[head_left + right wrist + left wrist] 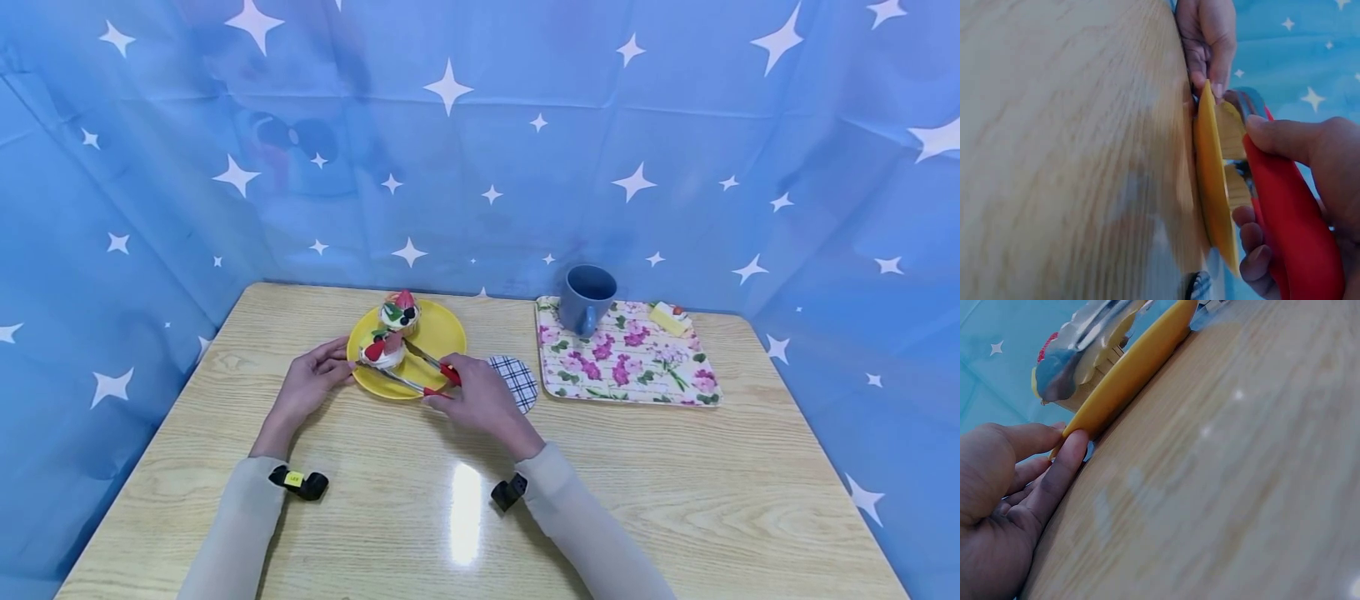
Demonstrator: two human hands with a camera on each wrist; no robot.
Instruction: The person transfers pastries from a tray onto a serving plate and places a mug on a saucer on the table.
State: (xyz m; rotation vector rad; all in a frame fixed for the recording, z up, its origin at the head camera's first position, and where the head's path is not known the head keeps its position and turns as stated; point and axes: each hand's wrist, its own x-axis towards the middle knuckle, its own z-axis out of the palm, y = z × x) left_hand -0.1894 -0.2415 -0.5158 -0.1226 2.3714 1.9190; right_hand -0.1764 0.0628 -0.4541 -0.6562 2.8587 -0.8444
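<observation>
A yellow plate (442, 329) carries two toy cupcakes topped with berries, a front cupcake (381, 353) and a rear cupcake (400, 314). My left hand (309, 383) pinches the plate's left rim between thumb and fingers, as the left wrist view shows up close. In my right hand (483, 396) are tongs with red handles (1291, 219), gripped with the thumb on one side and fingers curled on the other. Their metal arms (401, 381) reach over the plate, one on each side of the front cupcake.
Right of the plate lies a round checked coaster (517, 379), partly behind my right hand. A floral tray (607, 390) farther right holds a blue-grey mug (588, 296) and a small toy cake slice (670, 319). A blue starry curtain (510, 150) borders the wooden table (375, 500).
</observation>
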